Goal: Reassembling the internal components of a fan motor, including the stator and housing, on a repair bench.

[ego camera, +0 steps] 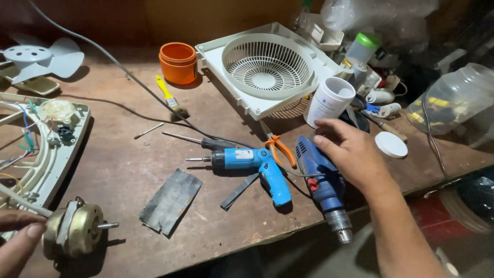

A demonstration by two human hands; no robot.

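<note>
Reaching across the worktop (128, 170), the right hand (352, 154) lies on top of the dark blue electric drill (323, 177), its fingers (329, 131) draped loosely over the body and not yet wrapped around it. The drill lies near the front edge with its chuck jutting out past the edge, toward the person. Down at the lower left, the left hand (15, 239) pinches the back of a brass-coloured fan motor (74, 230), fingers closed on its casing, its shaft pointing right along the wood.

Between the two hands lie a light blue cordless screwdriver (257, 167), a pair of orange-handled pliers (280, 149) touching the drill's cord side, a long screwdriver (198, 140) and a dark scrap of sheet (171, 201). Farther back sit an orange tub (178, 62), a yellow-handled brush (170, 95) and a white fan grille frame (265, 67).

By the look of it, this is a pick-up just beginning: motor steadied, drill touched but still resting. Lifting it would call for the fingers to curl under the handle, and for care with the cord tangled beside the pliers.
</note>
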